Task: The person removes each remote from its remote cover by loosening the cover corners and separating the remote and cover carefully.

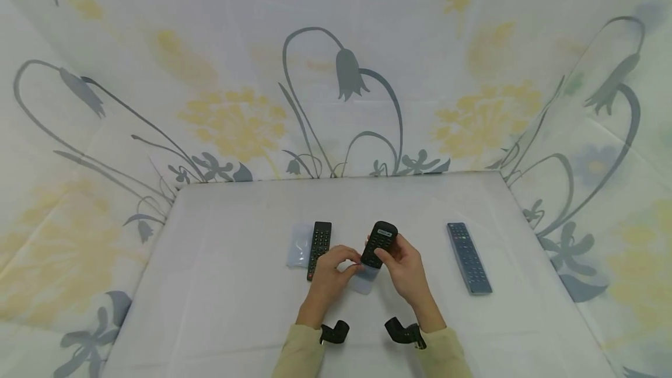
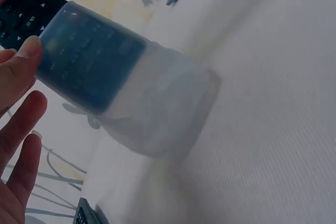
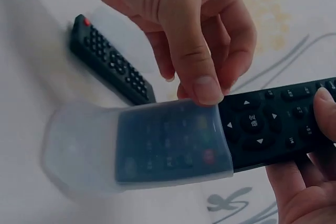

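A black remote control (image 1: pixel 380 240) is held in my right hand (image 1: pixel 409 272), its thumb lying on the button side. My left hand (image 1: pixel 332 270) pinches the open edge of a translucent plastic sleeve (image 1: pixel 363 282). In the right wrist view, one end of the remote (image 3: pixel 254 124) sits inside the sleeve (image 3: pixel 79 148), and its arrow buttons stick out uncovered. The sleeve's far part hangs loose past the remote, as the left wrist view also shows. Left thumb and finger meet at the sleeve's edge.
Just left of the hands lies a second black remote (image 1: pixel 319 249), beside a clear folded plastic sleeve (image 1: pixel 300 245). A longer blue-grey remote (image 1: pixel 469 258) lies to the right on the white table (image 1: pixel 226 308). Floral cloth (image 1: pixel 315 104) rises behind and at both sides.
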A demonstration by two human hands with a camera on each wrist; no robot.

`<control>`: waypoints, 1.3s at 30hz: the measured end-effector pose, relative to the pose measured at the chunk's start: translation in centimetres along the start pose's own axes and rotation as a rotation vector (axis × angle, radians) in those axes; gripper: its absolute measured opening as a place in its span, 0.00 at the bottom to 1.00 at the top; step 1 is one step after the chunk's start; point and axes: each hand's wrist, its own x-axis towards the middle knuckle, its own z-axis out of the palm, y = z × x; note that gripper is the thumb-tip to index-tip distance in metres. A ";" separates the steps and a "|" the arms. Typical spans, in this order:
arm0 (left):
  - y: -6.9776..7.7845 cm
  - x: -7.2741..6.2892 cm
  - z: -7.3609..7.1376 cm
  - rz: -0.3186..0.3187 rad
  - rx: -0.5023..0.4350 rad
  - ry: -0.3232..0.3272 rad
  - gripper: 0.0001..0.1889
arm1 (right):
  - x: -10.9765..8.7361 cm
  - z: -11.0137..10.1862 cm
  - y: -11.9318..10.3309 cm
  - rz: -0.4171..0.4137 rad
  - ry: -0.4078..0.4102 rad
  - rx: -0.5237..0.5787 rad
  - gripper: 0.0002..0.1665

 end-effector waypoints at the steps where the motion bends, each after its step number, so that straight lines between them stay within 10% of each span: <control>1: -0.1 -0.1 0.1 0.010 0.014 -0.005 0.11 | -0.1 0.1 0.1 0.004 0.002 -0.007 0.25; 10: -0.6 0.0 -0.2 0.050 0.067 -0.057 0.10 | -0.7 0.3 1.2 0.032 -0.033 -0.035 0.26; 17: -1.1 0.1 -0.2 -0.011 0.053 -0.090 0.08 | -1.6 0.5 3.5 0.227 -0.029 -0.140 0.23; 22: -1.1 -0.5 -0.1 -0.062 0.064 -0.135 0.08 | -2.6 0.5 4.1 0.389 0.021 -0.058 0.20; 27: -0.7 -0.2 0.1 -0.095 0.037 -0.135 0.07 | -2.2 0.5 3.6 0.363 0.073 0.010 0.19; 39: 0.5 -0.4 0.6 -0.659 -0.355 -0.106 0.15 | -1.9 1.2 3.4 0.298 0.096 0.011 0.20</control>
